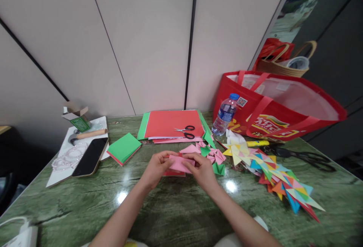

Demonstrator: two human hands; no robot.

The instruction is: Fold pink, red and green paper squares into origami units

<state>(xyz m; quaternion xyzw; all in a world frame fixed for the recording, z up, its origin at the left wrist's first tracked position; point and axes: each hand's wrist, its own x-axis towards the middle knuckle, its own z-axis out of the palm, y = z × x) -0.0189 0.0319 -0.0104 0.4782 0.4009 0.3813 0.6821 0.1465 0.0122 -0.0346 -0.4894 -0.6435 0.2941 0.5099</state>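
Observation:
Between my two hands is a folded piece of pink paper (179, 163), held just above the green table. My left hand (156, 168) pinches its left end, thumb in front. On the right end, my right hand (202, 168) presses with thumb and fingers. Red paper (173, 173) shows beneath and behind the pink piece, partly covered by my hands. Close behind my right hand lie pink folded paper pieces (218, 157) and a green folded piece (219, 169).
Small scissors (185, 131) rest on red paper sheets (172, 120) at the back. Green paper squares (124, 146) and a phone (90, 157) lie left. Rightward are a water bottle (225, 114), a red bag (263, 107), colourful folded paper stars (283, 179) and black scissors (303, 156).

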